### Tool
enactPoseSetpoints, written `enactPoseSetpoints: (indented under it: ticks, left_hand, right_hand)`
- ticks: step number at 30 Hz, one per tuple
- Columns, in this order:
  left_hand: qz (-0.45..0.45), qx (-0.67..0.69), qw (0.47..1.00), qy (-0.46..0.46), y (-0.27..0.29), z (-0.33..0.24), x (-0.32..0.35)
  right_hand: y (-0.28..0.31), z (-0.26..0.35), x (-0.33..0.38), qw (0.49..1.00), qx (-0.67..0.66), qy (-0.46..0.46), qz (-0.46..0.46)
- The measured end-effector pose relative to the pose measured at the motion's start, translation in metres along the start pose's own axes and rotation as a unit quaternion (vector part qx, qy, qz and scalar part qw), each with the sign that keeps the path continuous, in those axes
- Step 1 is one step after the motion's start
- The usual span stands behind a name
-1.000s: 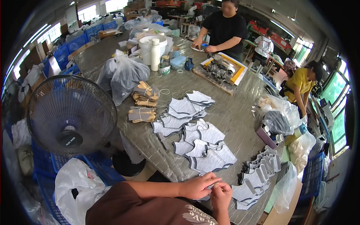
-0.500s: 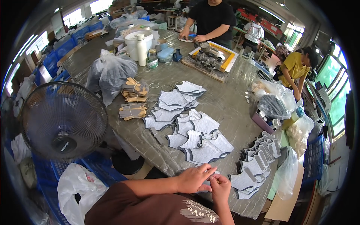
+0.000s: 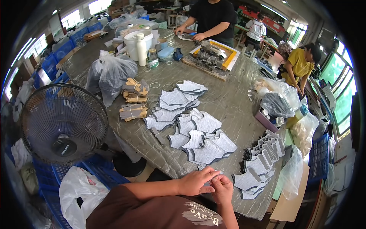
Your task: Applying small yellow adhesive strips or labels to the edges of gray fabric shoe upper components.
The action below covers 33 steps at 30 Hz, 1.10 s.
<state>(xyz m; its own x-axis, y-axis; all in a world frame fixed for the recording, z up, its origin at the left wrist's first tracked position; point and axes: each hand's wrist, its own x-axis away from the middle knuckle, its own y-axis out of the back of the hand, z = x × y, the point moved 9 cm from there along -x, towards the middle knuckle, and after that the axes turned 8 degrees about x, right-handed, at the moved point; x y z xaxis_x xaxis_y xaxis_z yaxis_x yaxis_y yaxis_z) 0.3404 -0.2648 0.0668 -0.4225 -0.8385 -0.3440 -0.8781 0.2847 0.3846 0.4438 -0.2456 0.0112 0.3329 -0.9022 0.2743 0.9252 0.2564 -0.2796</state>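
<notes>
At the table's near edge my left hand (image 3: 196,181) and my right hand (image 3: 222,187) meet, thumbs and fingertips pinched together. What lies between them is mostly hidden; only a small greyish bit shows at the fingertips. Just beyond my left hand spreads a pile of light grey fabric pieces (image 3: 207,150) with dark edges, cut in a curved shape. To the right of my right hand lies a row of similar grey pieces (image 3: 249,179), overlapping, with darker grey strips (image 3: 263,161) on them.
Tied bundles of tan and grey strips (image 3: 133,111) lie left, near a filled plastic bag (image 3: 110,76). A black fan (image 3: 63,126) stands at the left. Farther back are a white bucket (image 3: 131,45), a bottle (image 3: 141,51) and a yellow-framed metal device (image 3: 209,57). Two people work nearby.
My hands stay together at nearly the same spot, with the fingers slightly closer. The person across the table has shifted a curved item under their hands.
</notes>
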Motion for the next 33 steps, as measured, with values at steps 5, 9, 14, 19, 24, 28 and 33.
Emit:
enactPoseSetpoints:
  ticks: [5,9,14,19,24,28,33]
  left_hand:
    - [-0.095,0.209,0.967,0.110,0.008,0.036,0.006]
    - [-0.129,0.122,0.981,0.076,0.032,0.016,0.003]
    - [0.006,0.031,0.999,-0.010,0.026,-0.013,-0.009]
    - [-0.044,0.037,0.998,-0.003,0.039,-0.008,-0.001]
    - [-0.261,0.130,0.925,0.245,0.081,0.065,0.041]
    - [-0.323,0.239,0.876,0.268,0.084,0.069,0.038]
    - [-0.164,0.171,0.907,0.349,0.050,0.079,0.018]
  right_hand:
    - [-0.001,0.012,0.002,0.994,-0.094,0.055,-0.014]
    - [-0.010,0.013,0.010,0.999,-0.001,-0.008,0.032]
    - [-0.026,-0.001,0.013,0.993,0.037,-0.031,0.112]
    - [-0.006,-0.002,0.006,0.993,-0.105,-0.046,-0.019]
    - [0.069,0.024,0.001,0.961,-0.208,0.060,-0.172]
    - [0.071,0.040,0.024,0.880,0.381,0.099,-0.267]
    - [0.006,0.038,0.030,0.707,0.629,0.296,-0.128]
